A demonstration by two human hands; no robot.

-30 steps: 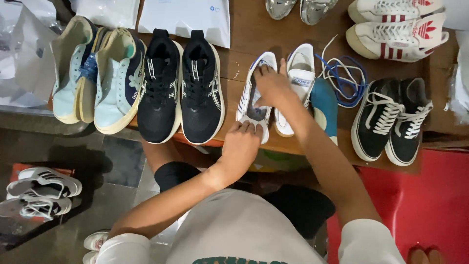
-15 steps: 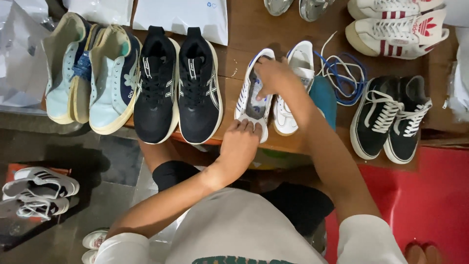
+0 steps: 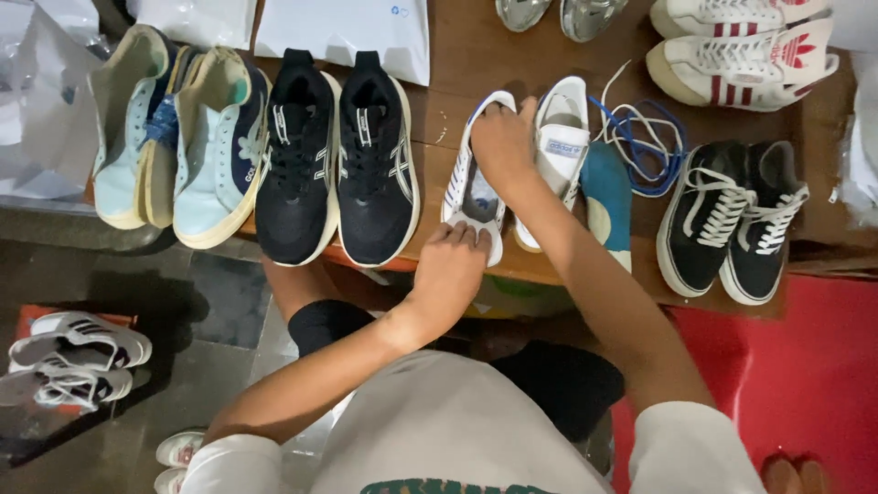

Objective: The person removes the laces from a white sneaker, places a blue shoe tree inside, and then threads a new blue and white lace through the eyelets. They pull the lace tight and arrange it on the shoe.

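Shifted little: both hands still gripping white shoe (image 3: 471,187), left hand (image 3: 450,270) at toe, right hand (image 3: 503,137) at heel (mate (image 3: 556,155) beside, unlaced).

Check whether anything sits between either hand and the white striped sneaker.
Nothing does. The left hand already grips the near end of the white sneaker with blue stripes, and the right hand holds its far end. The other white sneaker lies beside it.

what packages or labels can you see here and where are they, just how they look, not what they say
White mailer bag: flat on the table's far edge, behind the black sneakers.
Tongue label: small pale rectangle on the white shoe beside the right hand.
Orange box: on the floor at left, under white sneakers.
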